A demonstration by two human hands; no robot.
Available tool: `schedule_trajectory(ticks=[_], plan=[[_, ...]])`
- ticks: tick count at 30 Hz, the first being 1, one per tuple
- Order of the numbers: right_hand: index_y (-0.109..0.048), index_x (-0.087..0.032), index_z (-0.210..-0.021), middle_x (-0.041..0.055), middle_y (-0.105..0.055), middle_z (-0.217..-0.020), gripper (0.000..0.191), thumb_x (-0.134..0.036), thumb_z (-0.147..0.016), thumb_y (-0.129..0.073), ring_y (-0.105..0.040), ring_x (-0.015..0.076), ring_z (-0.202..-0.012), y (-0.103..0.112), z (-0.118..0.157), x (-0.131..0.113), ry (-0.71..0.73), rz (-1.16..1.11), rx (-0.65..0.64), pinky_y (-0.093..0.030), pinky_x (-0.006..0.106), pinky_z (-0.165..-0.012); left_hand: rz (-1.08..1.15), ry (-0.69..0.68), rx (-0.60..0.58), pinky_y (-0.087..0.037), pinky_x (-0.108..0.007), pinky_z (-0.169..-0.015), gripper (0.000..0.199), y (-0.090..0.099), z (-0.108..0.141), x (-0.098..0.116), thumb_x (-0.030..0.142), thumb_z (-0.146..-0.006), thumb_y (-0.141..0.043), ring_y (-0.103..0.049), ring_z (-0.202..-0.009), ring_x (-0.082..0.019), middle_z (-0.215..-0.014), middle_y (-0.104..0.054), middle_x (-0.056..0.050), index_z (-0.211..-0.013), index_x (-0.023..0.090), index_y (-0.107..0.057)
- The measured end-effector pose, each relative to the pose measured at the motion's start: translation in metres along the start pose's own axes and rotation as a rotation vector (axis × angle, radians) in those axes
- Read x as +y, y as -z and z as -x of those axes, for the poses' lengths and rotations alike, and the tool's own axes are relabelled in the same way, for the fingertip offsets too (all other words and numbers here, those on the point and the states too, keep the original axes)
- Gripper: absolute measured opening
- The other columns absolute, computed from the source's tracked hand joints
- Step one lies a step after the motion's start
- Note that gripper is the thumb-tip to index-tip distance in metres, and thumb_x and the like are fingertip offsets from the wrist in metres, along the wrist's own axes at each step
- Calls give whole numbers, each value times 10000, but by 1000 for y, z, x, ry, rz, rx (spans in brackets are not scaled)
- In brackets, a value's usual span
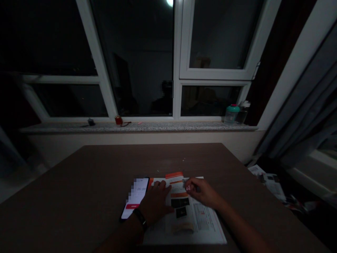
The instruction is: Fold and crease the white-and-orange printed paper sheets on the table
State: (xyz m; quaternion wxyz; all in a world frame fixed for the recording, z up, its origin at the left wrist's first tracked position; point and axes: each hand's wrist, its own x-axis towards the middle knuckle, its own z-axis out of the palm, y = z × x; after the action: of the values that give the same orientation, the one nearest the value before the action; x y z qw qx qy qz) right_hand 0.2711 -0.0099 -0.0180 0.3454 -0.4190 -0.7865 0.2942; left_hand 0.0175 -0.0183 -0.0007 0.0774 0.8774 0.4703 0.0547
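An open booklet (207,228) with printed text, orange bands and dark pictures lies on the brown table. Spread over its left part is my left hand (156,202), fingers apart, with a dark band on the wrist. My right hand (198,189) is closed at the upper right of the pages, its fingers round a small pinkish thing that I cannot make out. Beside my left hand, a lit phone (137,191) with a red button on its screen lies at the booklet's left edge. A narrow orange-and-white printed piece (174,175) sticks up past the booklet's top edge.
Small white scraps (183,160) dot the table (105,168) beyond the booklet. On the window sill (158,127) stand a red jar (118,120), a small dark item (91,122) and a teal-lidded bottle (232,114). Papers (271,182) lie beyond the table's right edge.
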Motion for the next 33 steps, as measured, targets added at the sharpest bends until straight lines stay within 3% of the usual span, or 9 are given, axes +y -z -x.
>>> schedule_trajectory(ticks=[5, 11, 16, 22, 33], plan=[[-615, -197, -882, -9, -604, -759, 71, -182, -817, -593, -548, 141, -687, -1, 0, 4, -25, 40, -8, -409, 228, -627, 18, 12, -20, -328, -456, -1001, 671, 3, 1, 1, 496, -755, -714, -395, -1232, -335, -1359, -456, -79, -1342, 265, -485], [-598, -194, -842, -4, -568, -817, 197, -38, -739, -534, -545, 145, -755, 1, -1, 4, 24, 129, 15, -392, 234, -678, 10, 14, -26, -351, -448, -991, 651, 7, 1, 4, 473, -756, -720, -416, -1214, -333, -1347, -472, -83, -1327, 252, -499], [-577, -194, -794, -9, -561, -822, 116, -92, -744, -601, -552, 150, -774, 0, -1, 4, -9, 135, -4, -386, 236, -682, 8, 9, -17, -346, -452, -994, 663, 3, 0, 1, 494, -758, -717, -411, -1220, -334, -1353, -466, -79, -1337, 269, -484], [-548, -196, -738, -25, -543, -778, 159, -54, -692, -602, -538, 139, -734, -4, -1, 6, -15, 169, -1, -366, 222, -656, 5, -9, 8, -364, -441, -969, 679, 1, 0, 1, 482, -738, -738, -433, -1193, -326, -1342, -478, -84, -1332, 261, -494], [-542, -188, -729, -18, -562, -758, 140, -48, -718, -547, -541, 132, -698, -14, -8, 12, -66, 192, 125, -367, 214, -635, -3, 21, -19, -369, -441, -969, 684, 6, 1, 4, 458, -721, -768, -428, -1209, -332, -1352, -480, -91, -1318, 245, -513]])
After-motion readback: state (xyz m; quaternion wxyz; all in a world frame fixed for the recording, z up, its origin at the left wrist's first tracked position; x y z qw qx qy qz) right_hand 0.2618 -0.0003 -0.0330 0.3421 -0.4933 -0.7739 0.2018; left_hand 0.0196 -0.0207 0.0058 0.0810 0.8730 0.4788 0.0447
